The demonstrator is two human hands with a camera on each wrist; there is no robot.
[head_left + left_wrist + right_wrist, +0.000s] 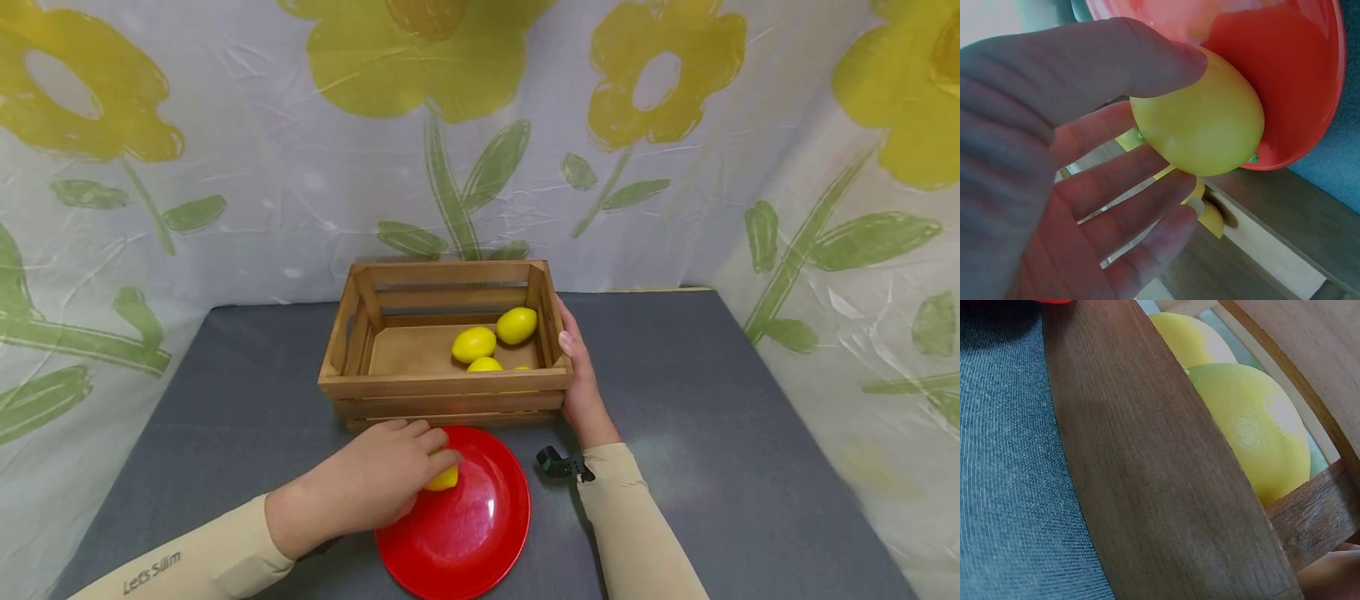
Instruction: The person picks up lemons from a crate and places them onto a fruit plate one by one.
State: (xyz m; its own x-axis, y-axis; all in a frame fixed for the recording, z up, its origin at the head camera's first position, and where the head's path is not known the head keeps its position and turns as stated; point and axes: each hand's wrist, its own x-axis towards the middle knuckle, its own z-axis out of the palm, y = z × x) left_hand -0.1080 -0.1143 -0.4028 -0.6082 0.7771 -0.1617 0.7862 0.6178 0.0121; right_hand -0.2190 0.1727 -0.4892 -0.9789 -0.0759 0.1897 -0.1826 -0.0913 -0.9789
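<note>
While the left hand (371, 483) reached in from seven o'clock over the near-left part of the red plate (480, 542), its thumb and fingers were curled round a yellow lemon (444, 478), which sat on the plate at about eleven o'clock of the plate's middle. From the left wrist view the grasp showed plainly: the thumb lay across the top of the lemon (1200, 122) and the fingers (1129, 187) spread beneath it, with the plate's red rim (1310, 119) just behind the fruit. The right hand (576, 367) lay flat against the right end wall of the wooden crate (442, 383), at three o'clock of the crate, its fingers straight and pointing away from the person along the boards, pressing rather than gripping. Inside the crate, toward its right half, rested more lemons: one (517, 325) at the far right, a second (473, 344) just beside it, and a third (485, 364) partly hidden behind the near slat. Seen from the right wrist, two of those lemons (1254, 425) showed through the gap between the crate's slats (1160, 481), close against the wood. The crate stood at twelve o'clock of the plate, the two almost touching, both on a grey table (735, 433). Beige sleeves (637, 533) covered both forearms, and a small black device (558, 463) sat at the right wrist.
</note>
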